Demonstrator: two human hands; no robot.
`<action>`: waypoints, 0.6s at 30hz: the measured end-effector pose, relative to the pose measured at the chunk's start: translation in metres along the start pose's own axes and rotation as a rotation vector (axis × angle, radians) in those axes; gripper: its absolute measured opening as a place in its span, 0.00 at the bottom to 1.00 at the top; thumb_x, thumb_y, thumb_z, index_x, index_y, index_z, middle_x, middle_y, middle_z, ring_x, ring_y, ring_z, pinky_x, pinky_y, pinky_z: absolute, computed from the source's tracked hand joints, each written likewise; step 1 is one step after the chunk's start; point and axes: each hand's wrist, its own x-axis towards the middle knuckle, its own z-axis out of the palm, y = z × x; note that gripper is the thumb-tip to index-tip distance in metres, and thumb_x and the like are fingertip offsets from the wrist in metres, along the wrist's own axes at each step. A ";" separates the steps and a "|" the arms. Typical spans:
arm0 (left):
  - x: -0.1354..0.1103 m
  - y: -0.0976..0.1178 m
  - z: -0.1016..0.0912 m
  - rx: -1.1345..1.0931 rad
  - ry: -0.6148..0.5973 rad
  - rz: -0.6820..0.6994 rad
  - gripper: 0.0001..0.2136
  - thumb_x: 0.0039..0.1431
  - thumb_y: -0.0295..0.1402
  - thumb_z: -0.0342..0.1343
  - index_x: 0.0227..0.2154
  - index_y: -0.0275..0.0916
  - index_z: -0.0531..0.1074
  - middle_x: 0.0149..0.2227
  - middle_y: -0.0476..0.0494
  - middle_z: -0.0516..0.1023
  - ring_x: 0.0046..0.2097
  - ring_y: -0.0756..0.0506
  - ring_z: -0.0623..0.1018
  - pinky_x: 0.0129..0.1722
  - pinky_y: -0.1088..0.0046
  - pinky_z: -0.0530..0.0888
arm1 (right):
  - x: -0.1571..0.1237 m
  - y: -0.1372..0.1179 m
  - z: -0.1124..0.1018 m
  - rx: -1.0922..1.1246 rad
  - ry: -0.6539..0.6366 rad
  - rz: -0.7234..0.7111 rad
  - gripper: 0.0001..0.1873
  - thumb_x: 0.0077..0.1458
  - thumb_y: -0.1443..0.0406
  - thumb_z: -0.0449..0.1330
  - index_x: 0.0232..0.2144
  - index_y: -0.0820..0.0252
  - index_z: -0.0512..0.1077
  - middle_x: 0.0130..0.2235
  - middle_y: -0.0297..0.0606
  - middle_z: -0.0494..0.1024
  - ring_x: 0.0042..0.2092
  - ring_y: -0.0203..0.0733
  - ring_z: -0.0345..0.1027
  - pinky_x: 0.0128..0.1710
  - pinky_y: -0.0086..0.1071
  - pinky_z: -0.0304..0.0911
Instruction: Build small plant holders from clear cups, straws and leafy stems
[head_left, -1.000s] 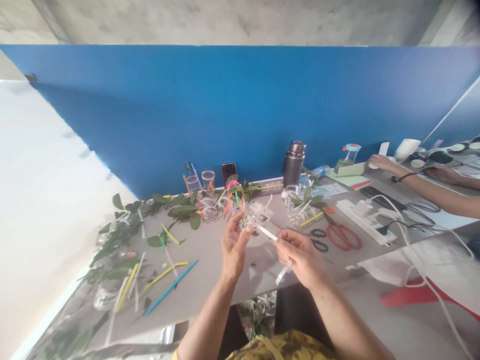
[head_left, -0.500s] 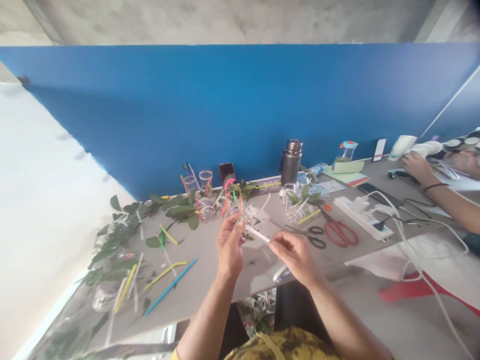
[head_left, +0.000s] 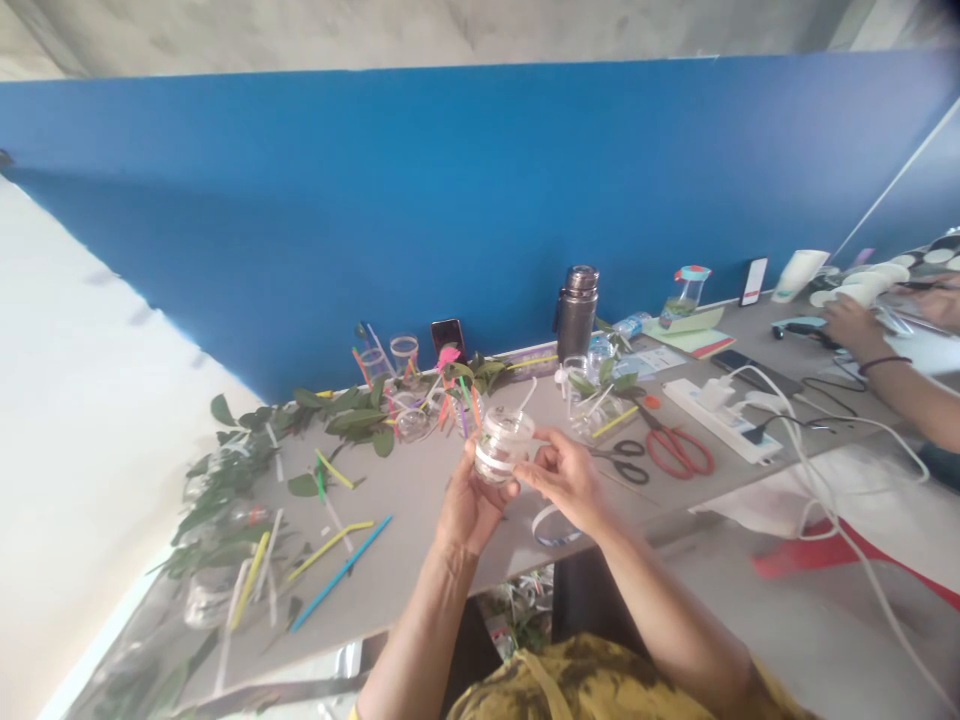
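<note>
A small clear plastic cup (head_left: 510,422) is held above the table, tilted slightly toward me. Around its side runs a white strip (head_left: 495,459), which looks like tape. My left hand (head_left: 471,508) wraps the cup from the left and below. From the right, my right hand (head_left: 564,478) grips the cup's side, fingertips at the end of the strip. Below my right hand, a white ring like a tape roll (head_left: 553,526) lies near the table edge. Black-handled scissors (head_left: 626,462) and red-handled scissors (head_left: 679,450) lie to the right.
Leaves (head_left: 360,415) and clear cups crowd the back and left. A blue straw (head_left: 341,573) and yellow straws lie at left. A dark thermos (head_left: 577,315) stands by the blue partition. Rightward are a power strip (head_left: 720,420) with cables and another person's arm (head_left: 892,360).
The white strip, earlier stretched between my hands, now goes around the clear cup. My left hand has turned palm-up under the cup, and my right hand has moved closer to it.
</note>
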 end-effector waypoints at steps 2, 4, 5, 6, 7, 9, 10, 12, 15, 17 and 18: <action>0.001 -0.001 -0.003 0.037 -0.020 -0.038 0.24 0.59 0.53 0.65 0.46 0.36 0.78 0.38 0.40 0.84 0.33 0.46 0.82 0.24 0.77 0.78 | 0.002 -0.003 -0.002 -0.012 -0.080 0.009 0.30 0.54 0.50 0.72 0.52 0.60 0.75 0.22 0.26 0.67 0.23 0.34 0.59 0.23 0.29 0.51; 0.000 0.000 -0.003 0.113 -0.032 -0.038 0.28 0.59 0.57 0.63 0.48 0.35 0.79 0.40 0.36 0.84 0.34 0.44 0.83 0.25 0.74 0.79 | 0.002 -0.004 -0.004 -0.037 -0.122 0.003 0.26 0.54 0.49 0.71 0.46 0.61 0.78 0.22 0.27 0.66 0.23 0.34 0.58 0.23 0.29 0.50; -0.001 0.001 -0.002 0.156 -0.036 -0.017 0.31 0.58 0.59 0.62 0.49 0.35 0.79 0.42 0.34 0.85 0.37 0.41 0.84 0.28 0.71 0.80 | 0.003 -0.003 -0.004 -0.048 -0.119 -0.005 0.24 0.53 0.48 0.72 0.42 0.61 0.78 0.22 0.27 0.66 0.24 0.34 0.57 0.23 0.29 0.49; -0.002 0.003 -0.001 0.194 -0.039 0.009 0.33 0.59 0.61 0.60 0.51 0.35 0.78 0.45 0.32 0.84 0.42 0.38 0.85 0.32 0.68 0.82 | 0.003 -0.002 -0.004 -0.055 -0.105 -0.015 0.23 0.52 0.48 0.72 0.38 0.61 0.78 0.22 0.27 0.65 0.24 0.34 0.56 0.23 0.29 0.48; -0.004 0.006 0.000 0.227 -0.044 0.037 0.35 0.59 0.63 0.58 0.53 0.35 0.78 0.49 0.30 0.83 0.47 0.35 0.84 0.36 0.64 0.83 | 0.002 -0.001 -0.004 -0.056 -0.088 -0.023 0.23 0.51 0.48 0.73 0.35 0.61 0.78 0.22 0.27 0.64 0.25 0.33 0.55 0.23 0.29 0.48; -0.008 0.011 0.001 0.297 -0.055 0.078 0.37 0.59 0.66 0.54 0.58 0.39 0.75 0.57 0.30 0.80 0.55 0.31 0.81 0.42 0.58 0.83 | 0.002 0.001 -0.003 -0.035 -0.056 -0.034 0.23 0.50 0.49 0.74 0.33 0.61 0.76 0.22 0.27 0.63 0.25 0.33 0.54 0.24 0.29 0.48; -0.010 0.013 0.000 0.350 -0.060 0.096 0.37 0.59 0.65 0.54 0.60 0.41 0.74 0.60 0.30 0.78 0.58 0.30 0.79 0.44 0.57 0.82 | 0.001 0.001 -0.003 -0.018 -0.042 -0.039 0.22 0.50 0.49 0.74 0.34 0.61 0.76 0.23 0.27 0.63 0.26 0.33 0.54 0.24 0.29 0.48; -0.013 0.016 -0.004 0.489 -0.060 0.173 0.35 0.57 0.59 0.63 0.62 0.44 0.73 0.64 0.31 0.74 0.63 0.29 0.75 0.48 0.56 0.81 | 0.001 0.000 -0.004 0.002 -0.005 -0.056 0.22 0.50 0.50 0.74 0.34 0.61 0.75 0.23 0.28 0.64 0.26 0.34 0.55 0.24 0.29 0.49; -0.016 0.016 -0.009 0.629 -0.053 0.386 0.37 0.47 0.45 0.75 0.61 0.45 0.72 0.65 0.32 0.72 0.66 0.31 0.72 0.54 0.57 0.78 | 0.000 -0.006 -0.007 -0.035 0.013 -0.074 0.21 0.49 0.51 0.75 0.34 0.60 0.76 0.25 0.30 0.66 0.28 0.35 0.58 0.25 0.28 0.53; -0.017 0.015 -0.008 0.627 -0.042 0.488 0.35 0.45 0.40 0.77 0.58 0.44 0.74 0.62 0.34 0.75 0.63 0.33 0.75 0.55 0.59 0.77 | 0.001 -0.011 -0.008 -0.069 -0.021 -0.063 0.21 0.50 0.51 0.74 0.37 0.60 0.78 0.27 0.32 0.70 0.29 0.37 0.61 0.25 0.28 0.57; -0.017 0.015 -0.007 0.611 -0.031 0.507 0.32 0.45 0.38 0.77 0.55 0.43 0.76 0.59 0.35 0.78 0.61 0.34 0.76 0.54 0.59 0.77 | 0.001 -0.013 -0.008 -0.081 -0.041 -0.058 0.22 0.51 0.51 0.74 0.39 0.59 0.79 0.29 0.33 0.72 0.30 0.38 0.64 0.26 0.28 0.60</action>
